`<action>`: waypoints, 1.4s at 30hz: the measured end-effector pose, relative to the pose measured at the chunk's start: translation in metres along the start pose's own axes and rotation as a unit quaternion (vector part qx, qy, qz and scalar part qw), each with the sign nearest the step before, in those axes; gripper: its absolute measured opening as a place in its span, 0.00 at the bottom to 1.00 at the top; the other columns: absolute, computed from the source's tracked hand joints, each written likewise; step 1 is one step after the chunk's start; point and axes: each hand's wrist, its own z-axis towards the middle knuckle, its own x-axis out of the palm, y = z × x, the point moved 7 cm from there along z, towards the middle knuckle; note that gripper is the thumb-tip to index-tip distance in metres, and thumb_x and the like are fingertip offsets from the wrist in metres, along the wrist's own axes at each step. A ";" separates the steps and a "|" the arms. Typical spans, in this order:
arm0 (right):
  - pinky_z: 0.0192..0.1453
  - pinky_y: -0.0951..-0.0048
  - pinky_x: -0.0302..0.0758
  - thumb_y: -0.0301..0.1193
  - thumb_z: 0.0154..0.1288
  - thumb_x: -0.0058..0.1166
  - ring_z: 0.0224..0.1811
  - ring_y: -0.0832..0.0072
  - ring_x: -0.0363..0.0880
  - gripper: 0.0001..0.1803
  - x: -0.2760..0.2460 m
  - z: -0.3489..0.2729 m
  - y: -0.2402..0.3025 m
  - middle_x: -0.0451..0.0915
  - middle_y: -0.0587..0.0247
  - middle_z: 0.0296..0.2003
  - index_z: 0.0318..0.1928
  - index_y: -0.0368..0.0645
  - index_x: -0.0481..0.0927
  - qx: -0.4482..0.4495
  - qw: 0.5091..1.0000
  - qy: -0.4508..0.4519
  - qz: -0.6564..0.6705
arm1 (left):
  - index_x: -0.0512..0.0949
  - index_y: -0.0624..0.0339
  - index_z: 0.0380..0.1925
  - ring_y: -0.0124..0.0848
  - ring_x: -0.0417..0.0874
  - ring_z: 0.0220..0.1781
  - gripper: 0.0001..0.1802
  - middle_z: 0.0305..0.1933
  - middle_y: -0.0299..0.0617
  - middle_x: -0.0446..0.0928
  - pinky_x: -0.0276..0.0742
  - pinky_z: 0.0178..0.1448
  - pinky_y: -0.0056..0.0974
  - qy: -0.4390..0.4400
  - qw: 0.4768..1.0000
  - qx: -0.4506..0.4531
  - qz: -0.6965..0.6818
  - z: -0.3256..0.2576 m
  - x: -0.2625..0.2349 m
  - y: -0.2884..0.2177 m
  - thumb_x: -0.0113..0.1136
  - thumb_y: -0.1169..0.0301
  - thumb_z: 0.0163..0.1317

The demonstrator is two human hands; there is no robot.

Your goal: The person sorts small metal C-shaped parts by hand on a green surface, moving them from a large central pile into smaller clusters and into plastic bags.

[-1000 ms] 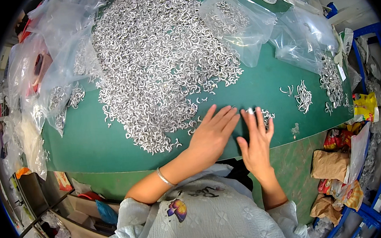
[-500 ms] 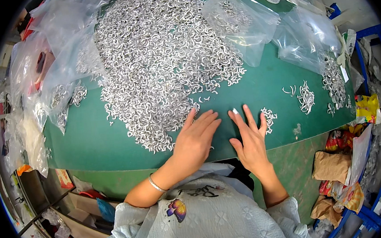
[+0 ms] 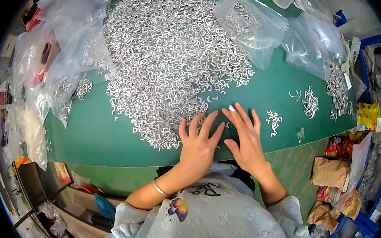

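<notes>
Both hands shifted left since earlier, left hand [image 3: 198,144] and right hand [image 3: 245,138] flat, fingers spread, fingertips touching metal clips [image 3: 168,67].

A worker's bare left hand [image 3: 198,146] and bare right hand [image 3: 247,140] extend from a pale grey quilted top with ruffled short sleeves [image 3: 216,224]. A thin silver bangle [image 3: 159,188] circles the left wrist; a purple-and-orange butterfly print [image 3: 180,208] sits at 7 o'clock of the hands.
</notes>
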 end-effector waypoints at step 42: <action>0.72 0.31 0.33 0.38 0.69 0.52 0.75 0.49 0.55 0.32 -0.045 -0.061 -0.028 0.74 0.57 0.63 0.67 0.35 0.63 0.162 0.959 -0.048 -0.226 | 0.74 0.59 0.59 0.59 0.46 0.77 0.27 0.76 0.46 0.53 0.45 0.66 0.79 0.020 0.998 -0.011 0.058 0.019 0.004 0.022 0.61 0.76 0.57</action>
